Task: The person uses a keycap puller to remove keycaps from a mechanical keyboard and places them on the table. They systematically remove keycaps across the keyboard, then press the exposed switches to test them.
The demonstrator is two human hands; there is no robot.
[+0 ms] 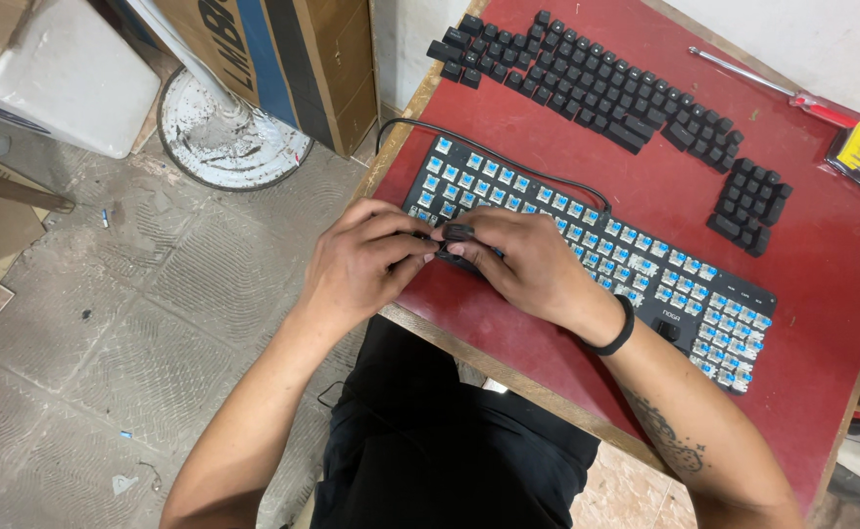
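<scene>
At the near edge of the red table (pixel 822 264), the person's left hand (pixel 357 260) and right hand (pixel 528 264) met over the lower left corner of a black keyboard (pixel 587 250) stripped of its caps, its blue switches bare. Both hands were pinched around a small dark keycap (pixel 457 235), fingertips touching from either side; how firmly each gripped it could not be told, since the fingers hid most of it. The keyboard lay slantwise, its cable (pixel 489 152) looping along the far side. The loose black keycaps (pixel 597 78) sat in rows beyond it, with a smaller cluster further right, well apart from the hands. A red-handled screwdriver (pixel 773 88) lay near the far edge.

The risks looked modest but real. The cap, being small and held only by fingertips right at the table's rim, could have slipped and dropped to the grooved floor (pixel 156 294) below. Pressed on crooked, it could have bent a switch stem. A forearm sweeping outward might have nudged the board, and the ordered rows of caps could have been scattered by a careless reach.
</scene>
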